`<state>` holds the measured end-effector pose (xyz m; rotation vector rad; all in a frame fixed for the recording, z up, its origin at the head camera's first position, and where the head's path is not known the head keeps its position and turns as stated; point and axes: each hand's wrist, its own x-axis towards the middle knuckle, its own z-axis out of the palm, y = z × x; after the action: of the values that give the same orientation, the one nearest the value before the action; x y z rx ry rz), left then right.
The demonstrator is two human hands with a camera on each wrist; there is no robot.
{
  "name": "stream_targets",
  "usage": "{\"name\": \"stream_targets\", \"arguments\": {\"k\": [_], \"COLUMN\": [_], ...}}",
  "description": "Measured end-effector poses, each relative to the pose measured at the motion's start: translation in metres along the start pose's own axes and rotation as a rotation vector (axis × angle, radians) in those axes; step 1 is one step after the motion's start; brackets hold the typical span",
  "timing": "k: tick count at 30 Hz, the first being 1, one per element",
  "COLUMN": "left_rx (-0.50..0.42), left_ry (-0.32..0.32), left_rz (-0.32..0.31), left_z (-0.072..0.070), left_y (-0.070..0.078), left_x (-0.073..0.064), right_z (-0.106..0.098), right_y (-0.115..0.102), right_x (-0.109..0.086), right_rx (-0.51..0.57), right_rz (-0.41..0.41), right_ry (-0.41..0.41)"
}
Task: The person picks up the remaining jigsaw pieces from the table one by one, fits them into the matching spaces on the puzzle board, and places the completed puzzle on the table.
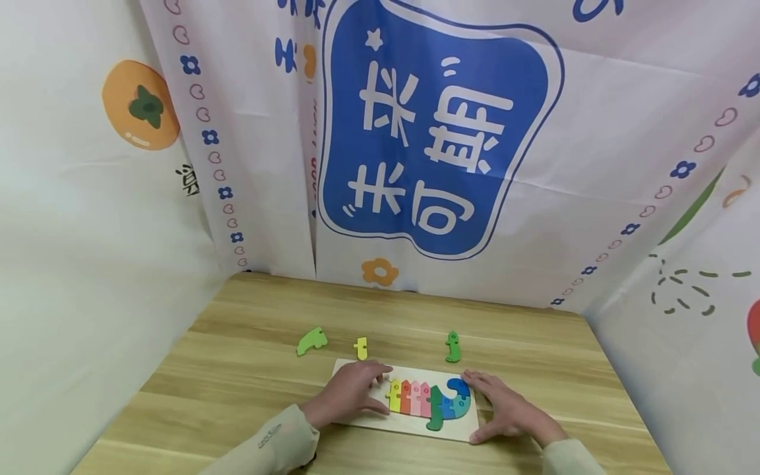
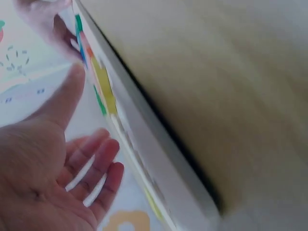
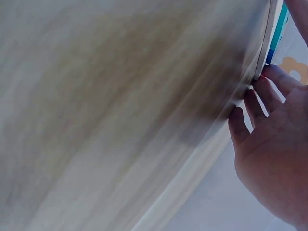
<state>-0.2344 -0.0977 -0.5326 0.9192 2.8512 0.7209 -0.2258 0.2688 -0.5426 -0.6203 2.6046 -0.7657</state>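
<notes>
A pale wooden puzzle board (image 1: 404, 427) lies on the table, carrying a row of joined pieces: yellow (image 1: 394, 396), orange, pink, dark green (image 1: 436, 409) and blue (image 1: 460, 386). My left hand (image 1: 350, 392) hovers over the board's left part, thumb and fingers spread loosely near the yellow piece. In the left wrist view the left palm (image 2: 38, 178) shows nothing held. At the board's right end, my right hand (image 1: 505, 408) touches the edge, with its thumb by the near corner and its fingers by the far one. The right wrist view shows extended right fingers (image 3: 269, 94) at that edge.
Behind the board lie three loose puzzle pieces: a light green curved one (image 1: 312, 340), a small yellow one (image 1: 361, 348) and a green one (image 1: 453, 347). The wood-grain table (image 1: 237, 369) is enclosed by printed white cloth walls (image 1: 267, 231) at the back and sides.
</notes>
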Motion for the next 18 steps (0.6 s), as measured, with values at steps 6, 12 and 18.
{"name": "stream_targets", "arguments": {"k": [6,12,18], "left_rx": [0.148,0.214,0.162], "left_ry": [-0.002,-0.034,-0.069], "left_rz": [0.025,0.051,0.041], "left_z": [-0.007,-0.021,-0.028], "left_y": [-0.02,-0.044,-0.058], "left_x": [-0.013,-0.036,-0.057], "right_z": [-0.002,-0.003,0.0], "right_y": [-0.002,-0.001,0.0], "right_x": [0.0,0.0,0.0], "right_rx": [0.001,0.001,0.021], "right_rz": [0.014,0.007,0.012], "right_ry": [-0.001,0.0,-0.002]}}
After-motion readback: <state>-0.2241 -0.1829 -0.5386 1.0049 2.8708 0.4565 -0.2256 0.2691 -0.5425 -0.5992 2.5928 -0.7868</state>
